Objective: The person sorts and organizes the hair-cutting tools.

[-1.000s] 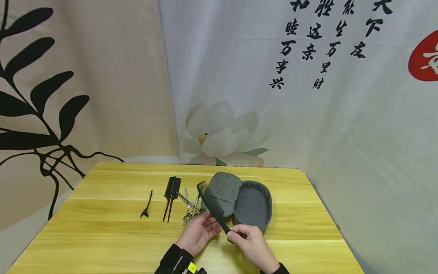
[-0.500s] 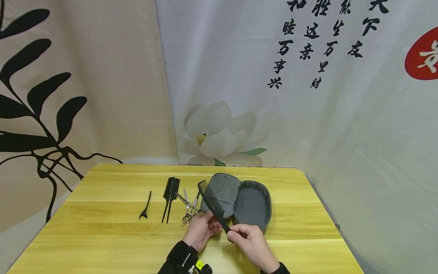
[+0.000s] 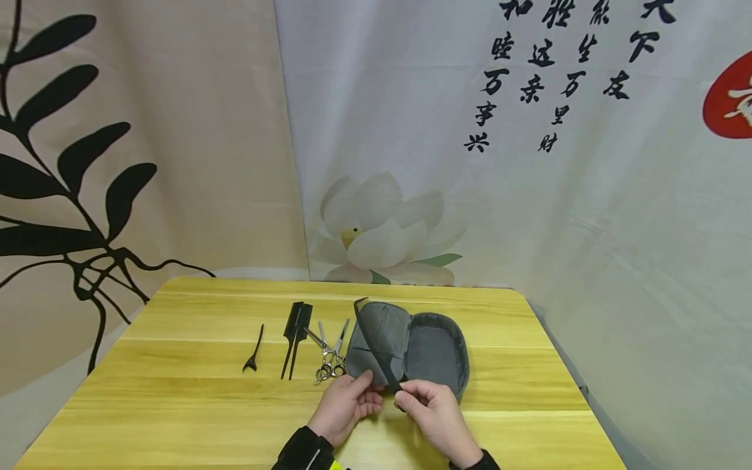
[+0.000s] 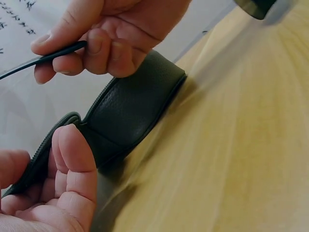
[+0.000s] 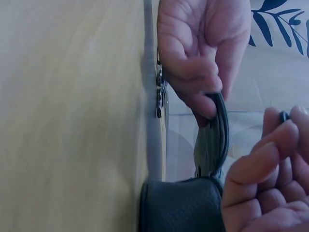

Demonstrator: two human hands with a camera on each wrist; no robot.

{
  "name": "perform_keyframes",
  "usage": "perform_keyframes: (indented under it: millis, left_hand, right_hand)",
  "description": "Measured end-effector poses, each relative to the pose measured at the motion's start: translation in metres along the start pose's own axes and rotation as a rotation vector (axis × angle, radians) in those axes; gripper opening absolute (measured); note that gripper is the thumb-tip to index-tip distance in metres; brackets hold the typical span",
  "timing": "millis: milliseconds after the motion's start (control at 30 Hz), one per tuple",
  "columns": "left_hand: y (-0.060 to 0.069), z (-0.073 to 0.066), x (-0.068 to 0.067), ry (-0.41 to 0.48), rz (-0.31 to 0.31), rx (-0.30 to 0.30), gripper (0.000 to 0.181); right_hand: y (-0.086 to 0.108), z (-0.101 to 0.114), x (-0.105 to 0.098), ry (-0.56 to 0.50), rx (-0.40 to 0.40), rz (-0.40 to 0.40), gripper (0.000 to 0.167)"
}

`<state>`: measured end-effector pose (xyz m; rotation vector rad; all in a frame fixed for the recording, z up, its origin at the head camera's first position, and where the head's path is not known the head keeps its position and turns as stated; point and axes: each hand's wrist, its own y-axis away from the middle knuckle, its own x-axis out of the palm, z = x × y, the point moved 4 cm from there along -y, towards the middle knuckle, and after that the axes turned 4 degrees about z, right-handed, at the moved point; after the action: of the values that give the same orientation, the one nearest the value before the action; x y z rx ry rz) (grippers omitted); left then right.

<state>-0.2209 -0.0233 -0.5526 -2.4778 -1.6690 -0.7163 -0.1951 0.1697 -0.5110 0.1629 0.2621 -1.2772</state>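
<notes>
A black comb [image 3: 374,341] slants over the grey zip case [image 3: 437,356], its teeth turned nearly edge-on. My right hand [image 3: 431,418] pinches its lower end between thumb and fingers; the right wrist view shows those curled fingers [image 5: 265,174] with the comb's tip just peeking out. The case lies unzipped and spread, its lid [image 3: 388,320] to the left. With thumb above and fingers below, my left hand [image 3: 346,405] pinches the near edge of that lid, as the left wrist view also shows at the zipped rim [image 4: 41,145].
Left of the case lie two pairs of silver scissors [image 3: 331,356]. Further left are two black tail combs [image 3: 297,326] side by side, then a slim black hair clip [image 3: 252,356]. The wooden table [image 3: 176,405] meets a printed curtain [image 3: 382,222] behind.
The comb has swung right and turned edge-on, its top end moving over the lid. My left hand has drawn slightly nearer, its thumb now on the lid's edge, and the scissors' handles show.
</notes>
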Motion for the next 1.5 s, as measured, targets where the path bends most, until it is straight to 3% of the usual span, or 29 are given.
perform_keyframes:
  millis: [400,600,767,967,1500]
  left_hand:
    - [0.006,0.003,0.002,-0.004,0.059,-0.005,0.050]
    - [0.007,0.002,0.003,-0.009,0.064,-0.001,0.051]
    - [0.008,0.002,0.003,-0.015,0.027,-0.001,0.044]
    - [0.010,0.003,0.003,-0.030,-0.025,-0.003,0.042]
    - [0.009,0.006,0.002,-0.028,-0.031,-0.023,0.043]
  right_hand:
    - [0.000,0.006,-0.030,-0.089,0.009,-0.305,0.026]
    - [0.004,0.006,-0.050,-0.020,0.018,-0.439,0.032]
    - [0.006,0.006,-0.057,0.044,-0.018,-0.460,0.034]
    - [0.007,0.005,-0.061,0.086,-0.049,-0.514,0.021]
    - [0.010,0.001,-0.063,0.166,-0.036,-0.551,0.017]
